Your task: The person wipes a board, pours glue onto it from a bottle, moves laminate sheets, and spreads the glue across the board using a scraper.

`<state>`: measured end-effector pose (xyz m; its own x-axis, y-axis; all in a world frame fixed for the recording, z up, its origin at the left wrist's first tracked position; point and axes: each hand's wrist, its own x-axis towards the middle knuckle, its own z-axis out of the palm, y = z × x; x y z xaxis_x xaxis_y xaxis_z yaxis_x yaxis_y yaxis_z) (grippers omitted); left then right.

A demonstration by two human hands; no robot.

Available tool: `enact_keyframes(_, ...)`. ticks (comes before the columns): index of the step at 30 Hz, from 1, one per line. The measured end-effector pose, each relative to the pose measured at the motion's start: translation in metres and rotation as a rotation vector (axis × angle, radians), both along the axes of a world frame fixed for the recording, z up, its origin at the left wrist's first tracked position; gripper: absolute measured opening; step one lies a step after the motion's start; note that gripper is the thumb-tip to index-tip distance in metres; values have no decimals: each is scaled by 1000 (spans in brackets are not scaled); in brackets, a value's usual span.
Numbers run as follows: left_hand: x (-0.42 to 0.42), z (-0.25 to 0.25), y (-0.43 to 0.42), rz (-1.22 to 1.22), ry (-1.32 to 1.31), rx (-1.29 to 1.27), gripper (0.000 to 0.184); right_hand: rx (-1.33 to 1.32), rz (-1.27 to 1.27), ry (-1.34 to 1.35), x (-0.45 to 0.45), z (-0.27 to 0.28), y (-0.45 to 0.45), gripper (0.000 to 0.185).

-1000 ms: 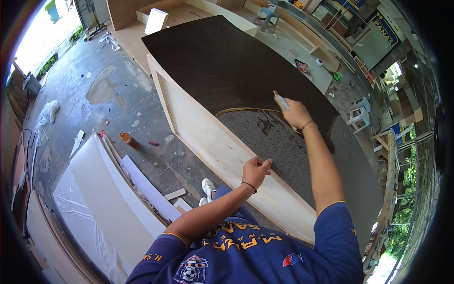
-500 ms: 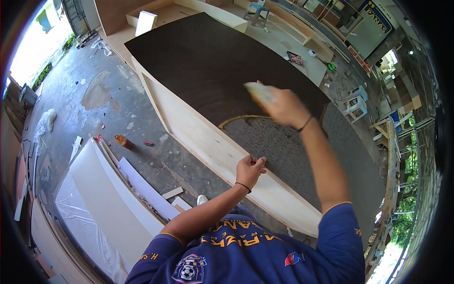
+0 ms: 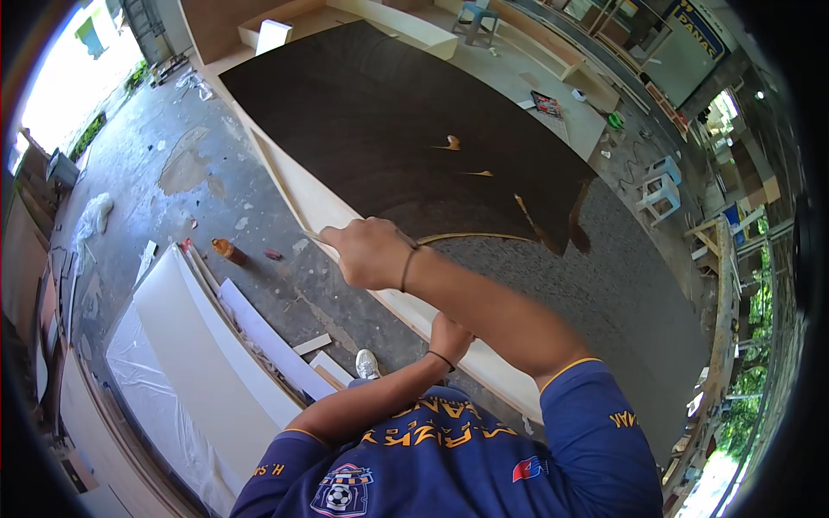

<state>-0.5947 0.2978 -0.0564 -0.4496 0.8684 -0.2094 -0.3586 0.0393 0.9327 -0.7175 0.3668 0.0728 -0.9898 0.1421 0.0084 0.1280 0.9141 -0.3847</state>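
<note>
My right hand is closed over the near-left edge of a large panel, gripping a flat spreader that is mostly hidden, with only a thin pale edge showing. Beneath my right forearm, my left hand rests curled at the pale wooden side; its fingers are partly covered. The panel's far part has a dark brown, wet-looking coat, bordered by a curved amber line of glue. Nearer me its surface is grey and speckled. Amber glue blobs sit on the dark coat towards the right.
On the floor at left stand a bottle of amber liquid and long white boards, partly under plastic. A wooden frame lies beyond the panel. Plastic stools are at right.
My right hand has swept left and towards me, from above the dark area to the panel's left edge. Glue blobs and a streak now show on the right. My left hand has barely moved.
</note>
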Motion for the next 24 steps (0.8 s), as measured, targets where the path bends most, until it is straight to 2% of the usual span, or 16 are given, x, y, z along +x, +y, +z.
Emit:
enact_keyframes(1,1,2,0,11,60,30,30,-14,-62,91,17,14,10,26)
enact_keyframes(2,1,15,1,-10,-82,-88,30,-28,-114,176,37,31,20,27)
enact_keyframes(3,2,22,2,-27,-226,-210,31,-26,-242,125,67,61,40,28)
enact_keyframes(5,8,19,0,-72,-199,-219,30,53,-434,113,127,53,111,27)
enact_keyframes(6,14,19,-2,-105,-193,-217,31,124,-526,18,162,48,141,27)
enact_keyframes(9,31,23,-4,-131,-195,-246,35,215,-706,-29,248,-16,188,29)
enact_keyframes(12,46,23,-7,-249,-213,-234,39,139,-648,-87,199,1,138,31)
enact_keyframes(14,57,22,-8,-265,-223,-246,38,42,-486,-72,149,-4,99,33)
enact_keyframes(17,80,13,-9,-312,-196,-238,35,56,-195,-101,81,-16,24,26)
enact_keyframes(18,90,-3,-8,-110,208,52,32,19,-128,-151,70,3,-4,25)
enact_keyframes(19,99,-19,-6,104,605,351,29,-100,9,-141,62,-2,-20,28)
enact_keyframes(21,103,-19,-8,152,639,438,25,-75,37,-147,73,0,-38,32)
enact_keyframes(23,97,15,-14,-143,-96,-118,28,-82,-93,94,112,32,-10,29)
enact_keyframes(24,103,4,-9,-165,-260,-209,35,-52,-178,174,135,38,19,28)
